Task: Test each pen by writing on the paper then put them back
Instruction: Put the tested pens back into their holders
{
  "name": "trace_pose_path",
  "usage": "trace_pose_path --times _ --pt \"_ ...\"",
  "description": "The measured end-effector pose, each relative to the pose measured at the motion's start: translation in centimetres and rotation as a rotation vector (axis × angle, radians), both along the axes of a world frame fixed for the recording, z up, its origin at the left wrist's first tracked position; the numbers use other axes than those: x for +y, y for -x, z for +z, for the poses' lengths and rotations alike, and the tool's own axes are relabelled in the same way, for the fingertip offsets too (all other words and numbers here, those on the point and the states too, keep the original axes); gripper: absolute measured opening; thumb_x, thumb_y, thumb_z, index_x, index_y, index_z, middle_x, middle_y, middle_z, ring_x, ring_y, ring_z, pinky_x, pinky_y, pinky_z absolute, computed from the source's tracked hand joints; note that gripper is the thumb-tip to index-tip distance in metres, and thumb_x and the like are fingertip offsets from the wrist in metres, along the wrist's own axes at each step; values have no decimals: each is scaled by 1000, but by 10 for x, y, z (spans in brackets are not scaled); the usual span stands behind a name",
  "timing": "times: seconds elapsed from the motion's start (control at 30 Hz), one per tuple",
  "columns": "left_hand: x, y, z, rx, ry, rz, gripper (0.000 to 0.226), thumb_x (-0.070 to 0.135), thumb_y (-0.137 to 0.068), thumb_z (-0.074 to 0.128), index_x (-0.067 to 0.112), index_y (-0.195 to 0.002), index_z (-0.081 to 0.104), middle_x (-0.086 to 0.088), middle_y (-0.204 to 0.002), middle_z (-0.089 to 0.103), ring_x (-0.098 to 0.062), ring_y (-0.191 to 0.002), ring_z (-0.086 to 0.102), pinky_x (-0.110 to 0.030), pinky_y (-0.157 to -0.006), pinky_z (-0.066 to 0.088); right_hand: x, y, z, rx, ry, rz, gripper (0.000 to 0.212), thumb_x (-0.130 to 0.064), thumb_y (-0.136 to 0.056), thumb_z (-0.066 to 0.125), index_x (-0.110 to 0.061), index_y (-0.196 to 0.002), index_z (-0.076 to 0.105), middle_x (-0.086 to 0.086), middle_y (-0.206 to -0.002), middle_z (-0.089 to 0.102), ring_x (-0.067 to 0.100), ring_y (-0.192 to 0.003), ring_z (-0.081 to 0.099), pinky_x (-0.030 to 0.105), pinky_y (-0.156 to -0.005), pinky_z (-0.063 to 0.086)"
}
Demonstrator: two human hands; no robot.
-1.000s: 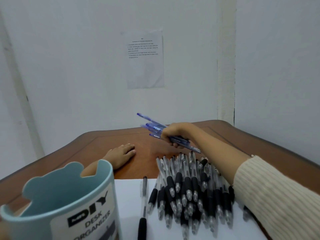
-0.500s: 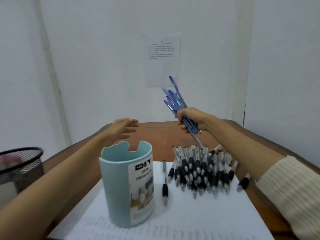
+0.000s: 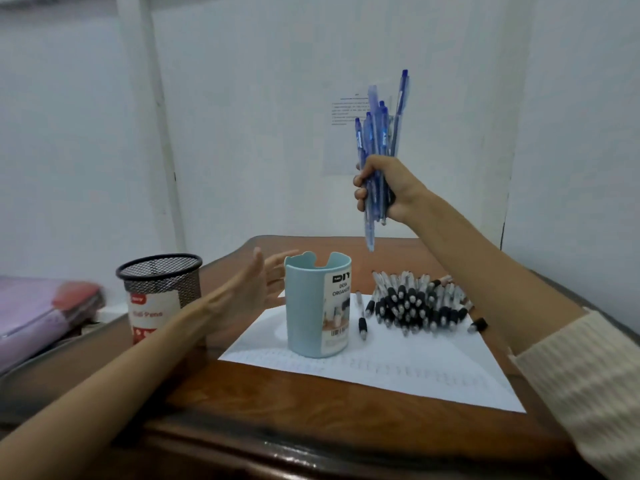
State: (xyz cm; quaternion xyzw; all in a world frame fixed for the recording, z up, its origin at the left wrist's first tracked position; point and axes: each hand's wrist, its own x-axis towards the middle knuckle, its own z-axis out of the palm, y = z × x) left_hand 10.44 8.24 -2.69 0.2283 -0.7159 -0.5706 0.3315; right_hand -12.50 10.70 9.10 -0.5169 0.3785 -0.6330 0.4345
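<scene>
1. Blue pens [image 3: 379, 133] are gripped upright in the right hand [image 3: 384, 188], high above the desk [image 3: 311, 410].
2. The left hand [image 3: 256, 285] is held open beside the blue organizer [image 3: 311, 306].
3. Black-grip pens [image 3: 415, 303] are piled on the paper [image 3: 415, 362].

1. The bundle of blue pens [image 3: 379, 140] is gripped in the fist of the right hand [image 3: 384, 188]. The pens stand almost upright, tips down, and their ends are uneven.
2. The pile of black-grip pens [image 3: 415, 303] lies below the right hand, on the paper [image 3: 398, 368].
3. A single black-grip pen [image 3: 361, 315] lies just left of this pile.
4. The paper is white and flat, with rows of small marks on it.
5. The light blue organizer [image 3: 311, 306] stands upright on the paper, just right of the left hand [image 3: 256, 289]. Whether they touch I cannot tell.
</scene>
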Motion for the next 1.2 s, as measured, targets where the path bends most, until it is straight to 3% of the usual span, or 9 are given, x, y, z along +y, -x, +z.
trace_pose_path --times 0.13,0.3,0.47,0.67,0.9,1.2 --pt "11 13 1 -112 90 -10 120 78 -27 75 29 -132 42 6 -131 54 -7 -114 58 -27 -85 51 13 -33 -2 -45 11 11 16 -1 -80 43 -8 -67 46 5 -59 47 13 -39 47 21 -44 43" --pt "22 16 -6 -140 121 -68 98 62 -29 85 27 -114 51 8 -110 64 -5 -100 64 -21 -76 53 16 -57 -14 -103 37 10 16 1 -80 45 -8 -67 45 6 -62 47 15 -45 45 22 -46 43" --pt "23 15 -7 -136 114 -72 95 61 -30 85 28 -113 50 8 -108 64 -5 -98 65 -20 -74 52 16 -68 -40 -61 6 67 11 5 -80 47 -5 -83 47 7 -64 48 15 -47 49 25 -48 47" --pt "24 14 -5 -135 99 -100 98 60 -32 86 29 -116 46 5 -114 60 -6 -101 63 -22 -77 52 23 -61 -41 39 -57 277 14 6 -84 47 -7 -80 51 2 -62 57 16 -60 61 30 -69 54" --pt "23 13 -7 -115 76 -119 95 56 -38 87 27 -118 47 6 -114 63 -11 -107 62 -25 -82 52 25 -59 -43 141 -48 303 16 8 -84 52 -6 -76 55 2 -61 62 14 -61 62 24 -61 55" --pt "22 13 -6 -121 67 -111 94 57 -34 87 28 -115 48 11 -106 66 -6 -100 64 -21 -76 52 24 -60 -42 266 9 245 13 0 -82 62 -12 -87 58 -1 -65 64 11 -60 63 20 -61 56"
